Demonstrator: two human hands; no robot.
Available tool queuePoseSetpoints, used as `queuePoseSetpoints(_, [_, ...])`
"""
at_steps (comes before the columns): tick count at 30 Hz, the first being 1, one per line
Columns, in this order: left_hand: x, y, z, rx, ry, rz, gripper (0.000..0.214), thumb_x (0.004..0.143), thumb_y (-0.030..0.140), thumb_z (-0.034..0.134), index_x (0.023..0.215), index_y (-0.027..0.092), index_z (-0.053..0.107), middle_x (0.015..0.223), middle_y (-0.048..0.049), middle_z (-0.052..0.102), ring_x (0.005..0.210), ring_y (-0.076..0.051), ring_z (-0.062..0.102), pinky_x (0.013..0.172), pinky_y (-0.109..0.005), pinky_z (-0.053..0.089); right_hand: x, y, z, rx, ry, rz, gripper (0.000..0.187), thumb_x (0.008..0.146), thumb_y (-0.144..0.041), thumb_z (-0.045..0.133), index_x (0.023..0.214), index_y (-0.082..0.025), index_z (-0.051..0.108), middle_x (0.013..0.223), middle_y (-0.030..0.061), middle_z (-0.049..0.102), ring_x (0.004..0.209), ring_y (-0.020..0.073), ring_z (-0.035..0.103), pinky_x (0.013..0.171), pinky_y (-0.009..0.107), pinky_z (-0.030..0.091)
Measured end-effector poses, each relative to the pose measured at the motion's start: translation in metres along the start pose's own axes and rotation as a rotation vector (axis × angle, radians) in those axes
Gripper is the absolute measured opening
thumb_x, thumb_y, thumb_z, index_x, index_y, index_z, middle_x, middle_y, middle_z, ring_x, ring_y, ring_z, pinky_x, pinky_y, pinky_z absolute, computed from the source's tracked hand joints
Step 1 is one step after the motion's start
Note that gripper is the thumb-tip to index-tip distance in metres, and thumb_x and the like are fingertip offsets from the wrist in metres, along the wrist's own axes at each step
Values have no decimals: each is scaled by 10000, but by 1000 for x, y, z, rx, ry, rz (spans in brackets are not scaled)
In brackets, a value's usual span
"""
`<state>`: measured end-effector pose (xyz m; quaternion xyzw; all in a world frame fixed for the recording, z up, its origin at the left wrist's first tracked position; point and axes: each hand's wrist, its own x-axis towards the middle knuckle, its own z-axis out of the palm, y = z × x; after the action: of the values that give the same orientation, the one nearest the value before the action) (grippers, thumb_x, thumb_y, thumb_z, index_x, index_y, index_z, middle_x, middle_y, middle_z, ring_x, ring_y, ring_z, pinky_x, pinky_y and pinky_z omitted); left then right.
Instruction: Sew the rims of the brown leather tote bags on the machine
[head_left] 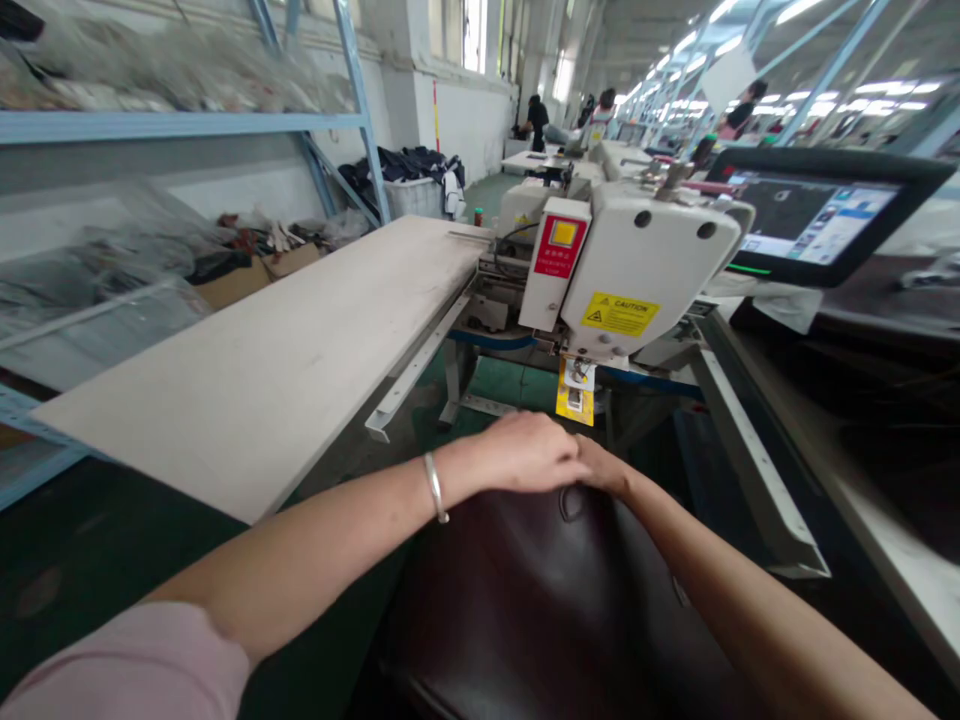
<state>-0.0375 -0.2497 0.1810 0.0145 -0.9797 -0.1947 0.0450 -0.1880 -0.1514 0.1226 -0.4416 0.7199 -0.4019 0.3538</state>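
A dark brown leather piece (540, 600) lies in front of me, below the head of a white sewing machine (630, 270). My left hand (525, 452), with a silver bangle on the wrist, rests palm down on the far top edge of the leather, fingers curled over it. My right hand (604, 468) is mostly hidden behind the left hand; only its wrist and the back of the hand show, touching the same edge. Its fingers are out of sight.
A long white table (285, 350) runs along the left. Blue shelving (187, 125) holds plastic-wrapped goods behind it. A tablet screen (817, 215) stands at the right above a dark bench. Other people work far back in the hall.
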Motion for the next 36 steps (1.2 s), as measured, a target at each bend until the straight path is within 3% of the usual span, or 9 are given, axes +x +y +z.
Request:
queuePoseSetpoints(3, [7, -21, -30, -48, -84, -57, 366, 886, 504, 559, 1048, 226, 735, 1083, -69, 741, 992, -243, 678, 811, -288, 487, -26, -8, -11, -14, -49, -35, 305, 665, -489, 796, 679, -200, 701, 600, -33, 642, 661, 187, 604, 632, 272, 480])
queuePoseSetpoints(7, [33, -49, -49, -299, -523, -210, 498, 757, 675, 633, 848, 209, 784, 924, -61, 757, 835, -234, 671, 705, -285, 494, -47, -30, -23, -29, -76, -77, 306, 745, -493, 766, 752, -193, 708, 651, -25, 636, 592, 139, 523, 552, 229, 405])
queuePoseSetpoints(9, [44, -64, -55, -374, -617, -283, 547, 668, 734, 681, 725, 199, 778, 813, -66, 739, 748, -233, 645, 662, -308, 485, -53, -36, -31, -58, -69, -95, 333, 785, -522, 734, 782, -190, 708, 696, -12, 648, 604, 139, 522, 538, 224, 388])
queuePoseSetpoints(14, [45, -93, -67, -593, -300, -223, 442, 600, 591, 798, 688, 164, 732, 734, -43, 670, 702, -165, 565, 643, -276, 446, -62, -25, -58, -104, -43, -35, 451, 841, -620, 640, 831, -171, 679, 714, 11, 632, 620, 149, 539, 522, 233, 380])
queuePoseSetpoints(19, [28, -95, -46, -1106, -308, -179, 448, 625, 401, 842, 966, 183, 651, 1010, -26, 633, 907, -162, 595, 727, -274, 512, -59, -3, -78, 7, -51, 92, 543, 737, -686, 712, 727, -156, 594, 629, -1, 554, 539, 110, 468, 486, 228, 330])
queuePoseSetpoints(23, [37, -97, -22, -1086, -232, -251, 452, 591, 402, 864, 839, 154, 579, 915, -23, 566, 886, -176, 571, 640, -279, 535, -39, 3, -90, 37, 74, 122, 607, 615, -693, 793, 576, -176, 478, 531, -43, 434, 482, 68, 362, 457, 215, 257])
queuePoseSetpoints(27, [61, -106, -19, -1011, -159, -300, 505, 568, 434, 863, 871, 141, 584, 944, -46, 556, 915, -200, 558, 632, -296, 545, -11, 2, -110, 36, 130, 107, 603, 589, -665, 822, 552, -185, 458, 502, -51, 420, 457, 61, 346, 444, 216, 230])
queuePoseSetpoints(32, [81, -118, -30, -1002, -88, -271, 577, 634, 417, 835, 1085, 145, 599, 1224, -133, 581, 1127, -280, 552, 714, -320, 532, 15, 3, -128, 100, 150, 123, 595, 544, -616, 866, 536, -189, 452, 478, -64, 405, 428, 52, 322, 423, 215, 210])
queuePoseSetpoints(36, [77, -125, -28, -1097, -65, -278, 741, 668, 386, 843, 1293, 206, 488, 1352, -150, 546, 1219, -306, 537, 847, -398, 519, 29, 9, -136, 219, 217, 155, 594, 543, -599, 872, 528, -194, 437, 475, -67, 413, 418, 51, 325, 408, 214, 223])
